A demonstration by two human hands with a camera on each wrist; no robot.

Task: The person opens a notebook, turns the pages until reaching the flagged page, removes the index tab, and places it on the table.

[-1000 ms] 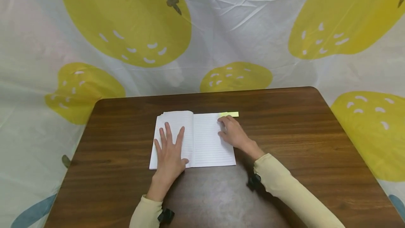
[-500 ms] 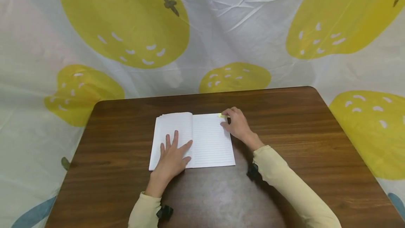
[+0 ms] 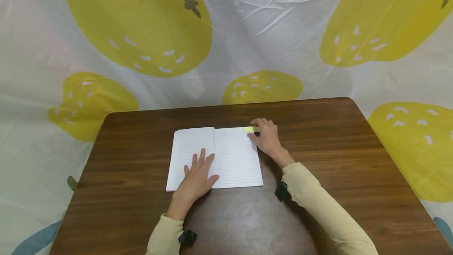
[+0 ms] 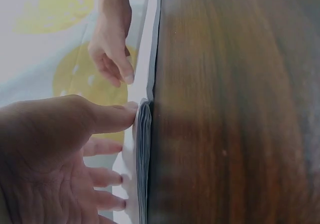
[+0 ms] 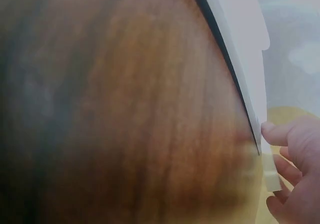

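An open lined notebook lies in the middle of the brown table. My left hand rests flat on its lower part beside the spine, fingers straight. In the left wrist view the left hand touches the stacked page edges of the notebook. At the notebook's far right corner sticks out a small yellow sticky strip. My right hand curls its fingers over the strip's right half. In the right wrist view the fingers pinch the strip at the page corner.
A white cloth with big yellow fruit prints hangs behind and around the table. Bare wood lies on every side of the notebook. The table's far edge runs just beyond the right hand.
My left hand has slid down the left page toward the near edge and the spine. My right hand has moved up to the corner and covers more of the yellow strip.
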